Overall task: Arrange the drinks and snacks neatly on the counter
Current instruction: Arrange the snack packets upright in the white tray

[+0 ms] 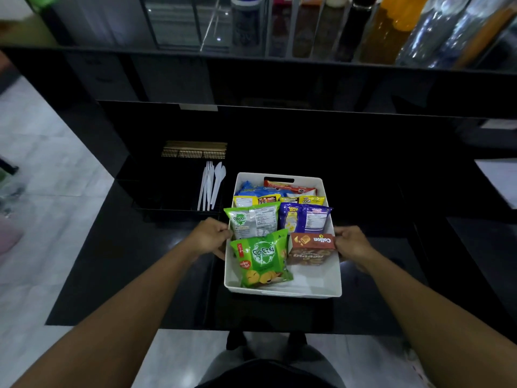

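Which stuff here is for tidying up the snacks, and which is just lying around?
For the job: white bin, green snack bag, purple snack bag, brown Collon box, bottles on the shelf, left hand, right hand.

Just lying around: white plastic cutlery, black organizer tray.

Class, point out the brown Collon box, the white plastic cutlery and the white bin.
Collon box (311, 249), head view, on its brown top face.
Plastic cutlery (210, 186), head view, on the handles.
White bin (307, 292), head view, on its near wall.
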Tool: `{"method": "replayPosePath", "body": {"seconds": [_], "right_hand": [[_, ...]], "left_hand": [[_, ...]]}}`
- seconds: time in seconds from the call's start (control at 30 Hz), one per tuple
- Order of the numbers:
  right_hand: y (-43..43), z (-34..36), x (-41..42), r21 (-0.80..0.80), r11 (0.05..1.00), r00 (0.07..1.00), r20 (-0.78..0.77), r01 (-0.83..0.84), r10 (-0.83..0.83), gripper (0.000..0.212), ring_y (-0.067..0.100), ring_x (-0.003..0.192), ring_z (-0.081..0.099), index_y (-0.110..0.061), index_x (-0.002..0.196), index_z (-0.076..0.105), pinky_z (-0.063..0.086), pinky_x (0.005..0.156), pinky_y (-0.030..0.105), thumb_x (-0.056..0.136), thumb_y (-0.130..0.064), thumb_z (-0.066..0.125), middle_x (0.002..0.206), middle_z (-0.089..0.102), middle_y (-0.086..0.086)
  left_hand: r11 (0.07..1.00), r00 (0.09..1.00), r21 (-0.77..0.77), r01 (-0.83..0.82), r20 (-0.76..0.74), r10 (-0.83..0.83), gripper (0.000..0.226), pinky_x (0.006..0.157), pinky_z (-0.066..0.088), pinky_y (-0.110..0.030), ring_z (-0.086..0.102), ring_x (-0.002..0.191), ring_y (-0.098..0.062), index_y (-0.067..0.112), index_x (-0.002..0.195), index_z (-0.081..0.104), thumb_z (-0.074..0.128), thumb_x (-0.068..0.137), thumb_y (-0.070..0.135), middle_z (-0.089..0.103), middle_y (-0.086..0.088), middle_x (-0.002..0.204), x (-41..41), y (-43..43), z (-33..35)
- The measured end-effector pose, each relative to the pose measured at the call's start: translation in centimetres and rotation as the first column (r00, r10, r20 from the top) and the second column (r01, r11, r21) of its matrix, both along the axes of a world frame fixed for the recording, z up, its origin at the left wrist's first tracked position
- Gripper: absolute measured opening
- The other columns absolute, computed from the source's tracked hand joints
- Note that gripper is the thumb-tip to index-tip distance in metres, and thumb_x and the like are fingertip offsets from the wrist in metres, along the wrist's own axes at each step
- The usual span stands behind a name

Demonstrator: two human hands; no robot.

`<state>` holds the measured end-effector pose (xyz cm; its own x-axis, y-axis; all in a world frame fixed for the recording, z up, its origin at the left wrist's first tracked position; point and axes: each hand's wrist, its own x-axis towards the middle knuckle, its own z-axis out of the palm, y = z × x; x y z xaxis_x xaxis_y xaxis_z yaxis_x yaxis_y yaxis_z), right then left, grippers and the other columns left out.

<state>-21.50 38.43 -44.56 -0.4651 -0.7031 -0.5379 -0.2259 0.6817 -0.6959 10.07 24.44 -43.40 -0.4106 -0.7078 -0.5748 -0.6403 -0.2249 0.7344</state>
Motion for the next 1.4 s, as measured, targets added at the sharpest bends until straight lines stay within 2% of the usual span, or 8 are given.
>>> {"method": "replayPosePath", "body": {"seconds": [0.2, 0.4, 0.57, 0.73, 0.93, 1.07, 1.2, 1.4], "right_hand": [[0.6, 2.5, 2.1, -0.069, 0.997, 0.999, 0.032, -0.014, 0.017, 0.007, 0.019, 0.065, 0.076, -0.014, 0.089, 0.078, 0.057, 0.049, 0.029, 0.091, -0.016, 0.071, 0.079, 0.079, 0.004], [-0.4, 7.0, 3.9, -0.167, 0.981, 0.995, -0.013, -0.096, 0.096, 0.006, 0.013, 0.061, 0.074, -0.016, 0.087, 0.078, 0.053, 0.046, 0.024, 0.085, -0.021, 0.078, 0.07, 0.077, -0.003], [-1.4, 12.6, 4.8, -0.266, 0.944, 0.981, -0.032, -0.192, 0.191, 0.008, 0.02, 0.073, 0.076, -0.012, 0.092, 0.079, 0.064, 0.061, 0.039, 0.086, -0.016, 0.076, 0.081, 0.079, 0.005], [-1.8, 19.4, 5.4, -0.372, 0.878, 0.951, -0.054, -0.301, 0.303, 0.012, 0.029, 0.073, 0.076, -0.006, 0.092, 0.078, 0.063, 0.064, 0.044, 0.091, -0.007, 0.067, 0.082, 0.078, 0.013], [-4.0, 28.4, 6.1, -0.457, 0.834, 0.939, -0.007, -0.308, 0.343, 0.018, 0.032, 0.065, 0.063, 0.016, 0.09, 0.07, 0.052, 0.046, 0.028, 0.084, 0.0, 0.065, 0.075, 0.07, 0.023], [-6.3, 33.7, 6.6, -0.485, 0.827, 0.936, 0.047, -0.284, 0.349, 0.014, 0.035, 0.069, 0.068, 0.01, 0.09, 0.072, 0.059, 0.052, 0.036, 0.08, 0.001, 0.068, 0.084, 0.072, 0.026], [-10.0, 37.3, 7.1, -0.477, 0.832, 0.927, 0.086, -0.282, 0.364, 0.03, 0.032, 0.076, 0.065, 0.006, 0.112, 0.066, 0.058, 0.055, 0.032, 0.083, -0.001, 0.069, 0.094, 0.067, 0.023], [-18.0, 39.3, 8.9, -0.46, 0.853, 0.952, 0.053, -0.246, 0.303, 0.014, 0.01, 0.032, 0.037, -0.012, 0.082, 0.057, 0.032, 0.035, 0.018, 0.085, -0.003, 0.067, 0.047, 0.047, 0.003]], "left_hand": [[0.998, 0.995, 0.021, 0.064, -0.076, -0.062, 0.023, 0.059, 0.06, -0.039, 0.072, 0.065, -0.032, -0.013, 0.091, 0.066, 0.052, 0.098, 0.004, 0.072, -0.019, 0.074, 2.9, 0.2, 3.5], [0.989, 0.999, -0.149, 0.016, -0.027, -0.02, 0.022, 0.057, 0.06, -0.031, 0.068, 0.063, -0.026, -0.016, 0.08, 0.065, 0.055, 0.093, -0.002, 0.067, -0.027, 0.077, 5.5, 1.6, 8.7], [0.954, 0.997, -0.289, -0.083, -0.019, 0.081, 0.026, 0.07, 0.061, -0.034, 0.07, 0.077, -0.032, -0.02, 0.085, 0.065, 0.064, 0.091, 0.005, 0.07, -0.031, 0.089, 7.5, 3.1, 14.4], [0.903, 0.988, -0.41, -0.133, 0.014, 0.152, 0.022, 0.056, 0.056, -0.019, 0.072, 0.066, -0.019, -0.008, 0.081, 0.073, 0.066, 0.091, 0.011, 0.074, -0.018, 0.077, 9.6, 4.7, 21.9], [0.841, 0.984, -0.52, -0.145, 0.015, 0.179, 0.027, 0.056, 0.056, -0.021, 0.071, 0.064, -0.015, -0.002, 0.083, 0.076, 0.063, 0.093, 0.019, 0.075, -0.014, 0.077, 11.8, 4.8, 31.9], [0.809, 0.986, -0.568, -0.15, -0.028, 0.163, 0.038, 0.044, 0.046, -0.014, 0.057, 0.043, -0.004, 0.006, 0.057, 0.074, 0.063, 0.092, 0.016, 0.067, -0.002, 0.056, 11.8, 4.4, 37.2], [0.715, 0.974, -0.683, -0.149, 0.022, 0.225, 0.034, 0.037, 0.039, -0.009, 0.053, 0.036, 0.0, -0.002, 0.066, 0.067, 0.057, 0.095, 0.012, 0.064, 0.005, 0.047, 11.8, 1.7, 40.1], [0.62, 0.952, -0.778, -0.098, 0.107, 0.286, 0.049, 0.035, 0.038, -0.011, 0.049, 0.033, -0.003, 0.006, 0.05, 0.062, 0.054, 0.097, 0.016, 0.052, 0.003, 0.036, 13.8, -6.4, 41.2]]}}
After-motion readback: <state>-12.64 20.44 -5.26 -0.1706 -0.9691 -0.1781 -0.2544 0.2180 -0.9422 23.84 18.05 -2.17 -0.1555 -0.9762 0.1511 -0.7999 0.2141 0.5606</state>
